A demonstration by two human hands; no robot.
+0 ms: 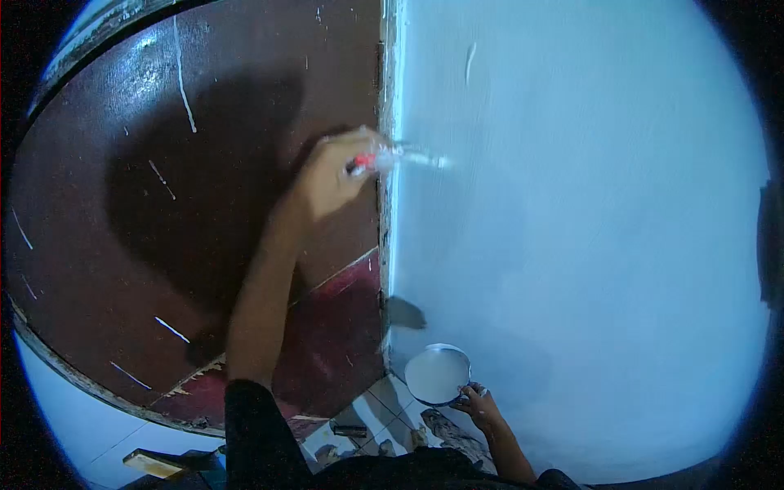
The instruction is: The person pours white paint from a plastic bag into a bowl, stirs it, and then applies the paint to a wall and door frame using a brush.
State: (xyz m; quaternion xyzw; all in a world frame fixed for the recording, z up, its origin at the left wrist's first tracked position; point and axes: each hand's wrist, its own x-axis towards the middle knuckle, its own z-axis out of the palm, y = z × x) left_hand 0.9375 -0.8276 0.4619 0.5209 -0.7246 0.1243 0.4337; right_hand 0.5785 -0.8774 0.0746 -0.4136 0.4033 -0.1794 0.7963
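Observation:
Raised at the edge where the brown panel meets the white wall, my left hand [339, 167] is closed round a paintbrush [384, 159] with a red part on its handle. The brush points right, its whitened bristles over the white wall [572, 204]; hand and brush are slightly blurred. Lower down, my right hand [476, 403] grips the rim of a round bucket of white paint [438, 376], held level near the wall. White marks show on the right hand's fingers.
A brown door-like panel [237, 204] with white paint drips fills the left side, its lower part dark red. Tiled floor [388, 400] lies below, with a dark block-like object [349, 430] on it. A yellowish wooden piece [155, 463] is at bottom left.

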